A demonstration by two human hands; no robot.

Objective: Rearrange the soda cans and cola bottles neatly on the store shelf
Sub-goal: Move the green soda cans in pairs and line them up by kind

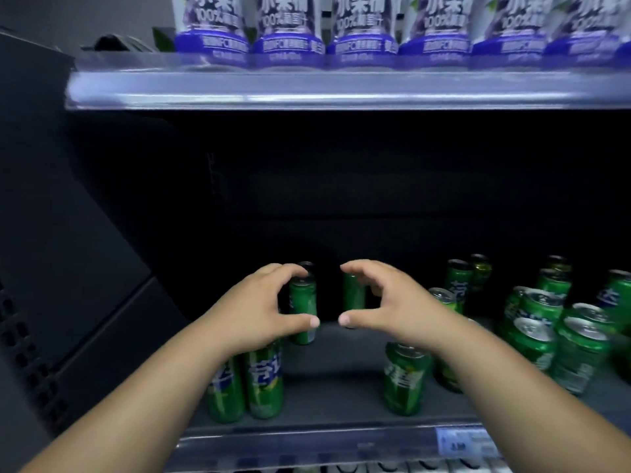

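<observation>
Head camera looks into a dark store shelf (341,377), with both bare forearms reaching in from the bottom of the frame. Left hand (263,312) sits left of centre, fingers and thumb curved into a C around a slim green soda can (302,312); the fingertips are at the can's top and the thumb crosses its lower front, though actual contact cannot be told through the blur. Right hand (386,302) mirrors it just right of centre, curled in the same C shape near a second slim green can (353,291) standing farther back; this hand looks spread and not clamped on anything.

Below the left wrist, two tall green cans (246,387) stand side by side at the shelf's front edge. Under the right forearm stands another green can (404,380), with one more partly hidden behind the arm. At the right of the frame a loose cluster of green cans (553,322) stands unevenly, some close together, some farther back.

Across the top of the frame, a row of purple-and-white juice cartons (362,32) lines the upper shelf (307,90). A blue price tag (467,442) sits on the lower shelf's front rail.
</observation>
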